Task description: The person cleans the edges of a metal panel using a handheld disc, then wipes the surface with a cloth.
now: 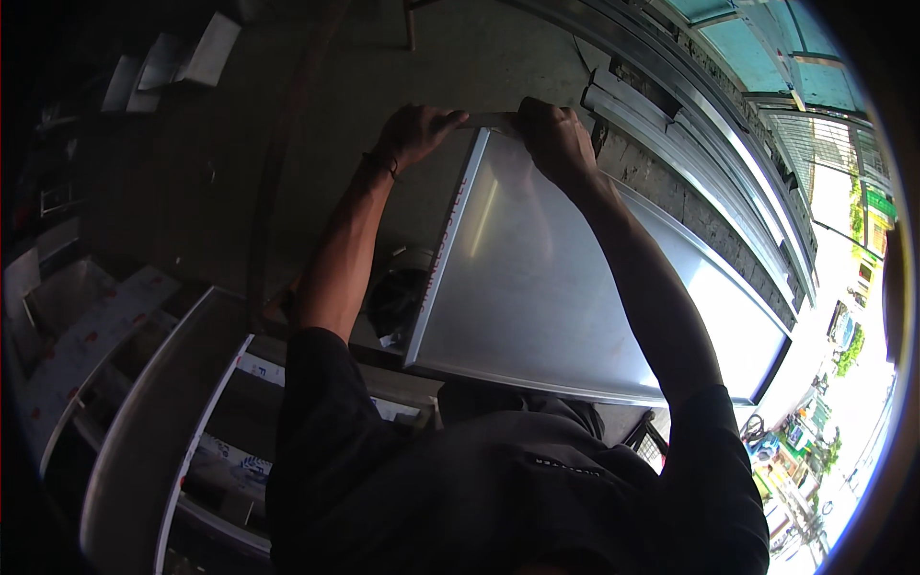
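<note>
A grey strip point(492, 121) stretches between my two hands, along the far end of a shiny rectangular steel panel point(546, 297) with raised edges. My left hand point(418, 134) is closed, with its thumb on the strip's left end, just off the panel's far left corner. At the strip's other end, my right hand point(559, 142) is closed with its fingers curled over it. I cannot tell whether the strip is tape or thin metal. The panel lies in front of my body, and my right forearm crosses above it.
Long metal profiles point(695, 144) are stacked along the right side. Metal frames with shelf-like openings point(182, 383) stand at the lower left. Bent sheet-metal pieces point(206, 53) lie on the dark floor point(335, 67) at the far left. Bright outdoor light comes from the right.
</note>
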A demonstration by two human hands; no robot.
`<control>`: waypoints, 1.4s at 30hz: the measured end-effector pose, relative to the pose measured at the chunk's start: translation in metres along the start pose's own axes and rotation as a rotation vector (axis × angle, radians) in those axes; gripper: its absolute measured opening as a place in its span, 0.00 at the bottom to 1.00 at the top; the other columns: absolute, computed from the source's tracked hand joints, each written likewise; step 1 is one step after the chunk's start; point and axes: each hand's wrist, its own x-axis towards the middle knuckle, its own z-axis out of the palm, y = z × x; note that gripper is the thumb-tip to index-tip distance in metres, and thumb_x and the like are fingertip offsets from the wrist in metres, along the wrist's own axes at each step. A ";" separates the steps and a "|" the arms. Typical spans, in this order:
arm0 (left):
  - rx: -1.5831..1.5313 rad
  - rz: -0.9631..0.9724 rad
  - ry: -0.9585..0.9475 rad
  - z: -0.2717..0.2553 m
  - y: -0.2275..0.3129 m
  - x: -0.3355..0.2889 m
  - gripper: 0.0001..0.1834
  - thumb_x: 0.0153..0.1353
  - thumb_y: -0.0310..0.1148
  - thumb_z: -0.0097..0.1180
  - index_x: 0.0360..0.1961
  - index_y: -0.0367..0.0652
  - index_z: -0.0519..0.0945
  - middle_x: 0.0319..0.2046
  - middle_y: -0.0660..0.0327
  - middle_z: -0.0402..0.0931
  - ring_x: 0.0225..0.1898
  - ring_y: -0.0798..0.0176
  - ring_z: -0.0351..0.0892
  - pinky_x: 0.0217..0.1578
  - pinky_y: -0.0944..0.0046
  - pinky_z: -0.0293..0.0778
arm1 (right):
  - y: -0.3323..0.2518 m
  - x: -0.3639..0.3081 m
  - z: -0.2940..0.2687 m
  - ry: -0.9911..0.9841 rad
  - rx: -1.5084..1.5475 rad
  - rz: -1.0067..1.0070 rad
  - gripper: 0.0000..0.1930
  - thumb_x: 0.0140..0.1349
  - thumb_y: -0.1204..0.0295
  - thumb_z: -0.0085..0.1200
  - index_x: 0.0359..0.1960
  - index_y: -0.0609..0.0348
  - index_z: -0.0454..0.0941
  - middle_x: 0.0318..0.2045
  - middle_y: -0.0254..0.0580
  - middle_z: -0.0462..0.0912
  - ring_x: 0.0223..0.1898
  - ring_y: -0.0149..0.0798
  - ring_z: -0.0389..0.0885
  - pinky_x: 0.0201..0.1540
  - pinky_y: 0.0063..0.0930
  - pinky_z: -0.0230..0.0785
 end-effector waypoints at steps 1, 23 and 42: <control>0.001 -0.002 -0.039 -0.002 0.001 0.002 0.36 0.73 0.66 0.36 0.37 0.46 0.86 0.30 0.49 0.83 0.36 0.40 0.84 0.40 0.45 0.77 | 0.002 -0.001 0.002 0.022 0.008 -0.018 0.09 0.70 0.65 0.55 0.35 0.57 0.80 0.26 0.49 0.85 0.31 0.55 0.87 0.33 0.49 0.76; 0.000 -0.065 -0.103 0.000 -0.014 -0.061 0.32 0.72 0.62 0.45 0.41 0.46 0.89 0.34 0.47 0.85 0.38 0.42 0.85 0.40 0.47 0.79 | -0.018 -0.045 0.040 0.090 0.073 -0.143 0.08 0.70 0.69 0.57 0.33 0.57 0.78 0.22 0.48 0.81 0.25 0.55 0.83 0.26 0.47 0.73; 0.031 -0.022 -0.014 0.001 -0.006 0.000 0.38 0.70 0.70 0.38 0.39 0.49 0.89 0.30 0.51 0.85 0.36 0.44 0.86 0.41 0.47 0.79 | -0.003 -0.003 0.000 0.064 0.007 -0.061 0.08 0.67 0.68 0.57 0.33 0.57 0.81 0.25 0.48 0.85 0.30 0.55 0.87 0.33 0.50 0.77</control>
